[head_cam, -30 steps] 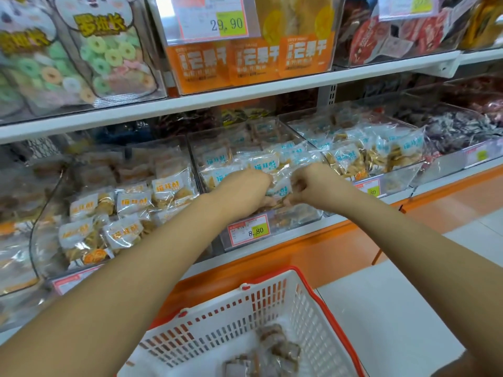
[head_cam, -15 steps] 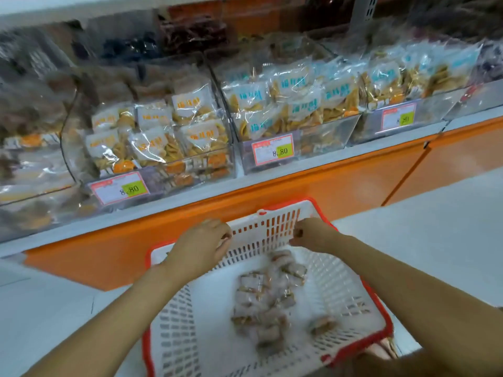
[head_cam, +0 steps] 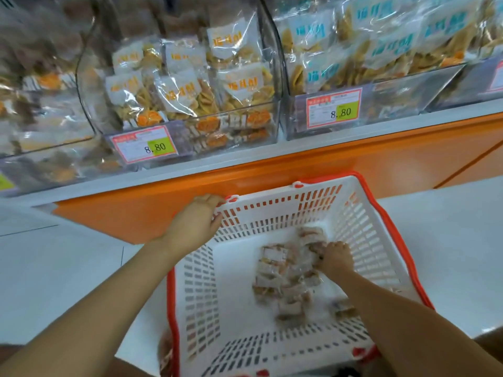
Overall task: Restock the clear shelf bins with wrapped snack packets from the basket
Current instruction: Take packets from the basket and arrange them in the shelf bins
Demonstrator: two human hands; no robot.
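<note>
A white slotted basket [head_cam: 206, 295] with a red rim sits on the floor below the shelf. Several clear-wrapped snack packets [head_cam: 280, 278] lie in a heap on its bottom. My right hand [head_cam: 333, 258] is down inside the basket, fingers curled into the top of the heap around a packet. My left hand [head_cam: 197, 221] grips the basket's far left corner at the rim. Above, clear shelf bins hold packets: one with orange labels [head_cam: 190, 85], one with blue labels [head_cam: 367, 50].
An orange shelf base [head_cam: 353, 164] runs right behind the basket. Price tags reading 8.80 hang on the bin fronts [head_cam: 145, 146]. More bins sit to the left [head_cam: 40, 118]. Pale floor lies on both sides of the basket [head_cam: 449, 240].
Both hands left the blue-label bin and came down to the basket. The left hand has taken the rim; the right hand has dropped from the rim into the packet heap.
</note>
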